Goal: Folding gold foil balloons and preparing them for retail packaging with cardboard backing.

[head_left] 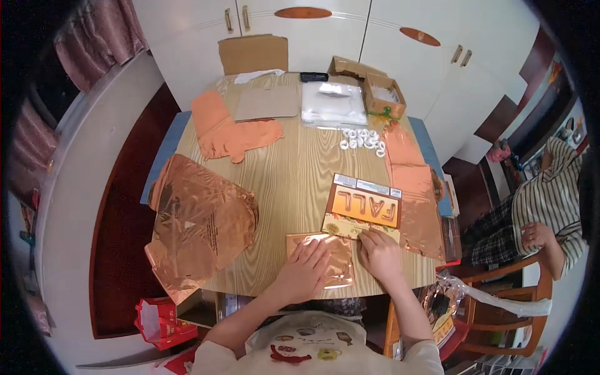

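My left hand lies flat, fingers stretched, on a folded copper-coloured foil balloon near the table's front edge. Just right of it, my right hand has its fingers curled at the near edge of a printed card, gripping it. The card is orange and brown with balloon-style letters and a pale strip along its near side. Its near edge lies just beyond the foil. Part of the foil is hidden under my left hand.
Flat copper foil balloons lie at left and right. Farther back are white ribbon rolls, a stack of clear bags, a cardboard box and a cardboard sheet. A person stands right, by a wooden chair.
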Demonstrator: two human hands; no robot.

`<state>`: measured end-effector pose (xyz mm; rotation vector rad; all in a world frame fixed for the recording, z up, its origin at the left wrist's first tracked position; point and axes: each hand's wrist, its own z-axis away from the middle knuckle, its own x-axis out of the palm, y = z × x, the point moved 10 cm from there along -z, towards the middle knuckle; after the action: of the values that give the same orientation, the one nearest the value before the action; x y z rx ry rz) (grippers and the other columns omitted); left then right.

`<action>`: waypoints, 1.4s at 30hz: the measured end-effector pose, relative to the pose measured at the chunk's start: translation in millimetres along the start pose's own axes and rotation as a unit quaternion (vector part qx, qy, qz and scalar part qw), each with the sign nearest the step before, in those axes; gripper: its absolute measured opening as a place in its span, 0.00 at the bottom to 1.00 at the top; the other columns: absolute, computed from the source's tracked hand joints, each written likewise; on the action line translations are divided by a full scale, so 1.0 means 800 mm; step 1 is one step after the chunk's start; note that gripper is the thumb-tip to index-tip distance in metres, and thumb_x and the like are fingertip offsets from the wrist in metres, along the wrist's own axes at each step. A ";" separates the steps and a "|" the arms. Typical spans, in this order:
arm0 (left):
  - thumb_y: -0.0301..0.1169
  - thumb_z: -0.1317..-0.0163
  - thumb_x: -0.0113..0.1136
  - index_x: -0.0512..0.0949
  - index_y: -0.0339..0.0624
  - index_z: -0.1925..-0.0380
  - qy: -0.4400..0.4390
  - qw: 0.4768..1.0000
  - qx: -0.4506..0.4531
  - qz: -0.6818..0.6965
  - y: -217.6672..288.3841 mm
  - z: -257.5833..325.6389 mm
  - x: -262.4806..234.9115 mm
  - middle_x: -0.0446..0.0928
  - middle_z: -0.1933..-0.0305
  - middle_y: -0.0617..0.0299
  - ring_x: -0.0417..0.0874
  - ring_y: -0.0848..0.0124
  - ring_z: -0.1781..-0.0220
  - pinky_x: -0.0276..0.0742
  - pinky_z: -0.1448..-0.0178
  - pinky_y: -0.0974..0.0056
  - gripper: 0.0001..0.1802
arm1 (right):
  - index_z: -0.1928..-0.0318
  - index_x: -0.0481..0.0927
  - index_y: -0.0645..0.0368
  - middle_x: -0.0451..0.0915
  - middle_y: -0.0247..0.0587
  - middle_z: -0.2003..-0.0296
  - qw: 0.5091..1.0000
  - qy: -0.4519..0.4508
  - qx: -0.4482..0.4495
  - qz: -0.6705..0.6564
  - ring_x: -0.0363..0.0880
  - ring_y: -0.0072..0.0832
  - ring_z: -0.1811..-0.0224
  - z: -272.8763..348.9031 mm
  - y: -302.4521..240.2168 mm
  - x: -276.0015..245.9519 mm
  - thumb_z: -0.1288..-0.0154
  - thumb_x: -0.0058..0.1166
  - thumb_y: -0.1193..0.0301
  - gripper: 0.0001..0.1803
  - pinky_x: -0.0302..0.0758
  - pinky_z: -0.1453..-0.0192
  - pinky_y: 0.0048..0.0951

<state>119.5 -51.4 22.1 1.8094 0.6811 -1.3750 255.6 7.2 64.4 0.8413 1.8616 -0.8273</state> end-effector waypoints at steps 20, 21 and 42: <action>0.44 0.43 0.59 0.66 0.33 0.37 0.000 0.998 0.023 -0.057 0.028 0.040 -0.009 0.63 0.32 0.41 0.62 0.48 0.28 0.56 0.28 0.44 0.37 | 0.34 0.66 0.62 0.66 0.52 0.33 0.986 -0.132 -0.069 0.072 0.61 0.49 0.29 -0.031 0.001 0.029 0.35 0.53 0.57 0.33 0.54 0.25 0.50; 0.40 0.41 0.57 0.67 0.34 0.38 0.017 0.996 0.035 -0.083 0.034 0.046 -0.011 0.65 0.33 0.42 0.64 0.48 0.30 0.59 0.29 0.44 0.33 | 0.35 0.68 0.63 0.67 0.53 0.34 0.985 -0.141 -0.063 0.073 0.62 0.50 0.30 -0.023 0.014 0.036 0.35 0.54 0.57 0.33 0.56 0.26 0.50; 0.35 0.32 0.51 0.69 0.29 0.40 -0.084 0.562 -0.381 0.730 -0.093 0.260 0.005 0.77 0.47 0.50 0.80 0.62 0.47 0.77 0.43 0.57 0.25 | 0.42 0.72 0.64 0.79 0.43 0.45 0.985 -0.061 -0.068 -0.145 0.80 0.44 0.47 0.100 -0.044 -0.056 0.35 0.53 0.73 0.21 0.76 0.42 0.40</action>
<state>-54.2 -178.5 -29.1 0.8361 -0.4013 0.0283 279.3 -86.2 82.9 0.4302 1.9320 -0.8945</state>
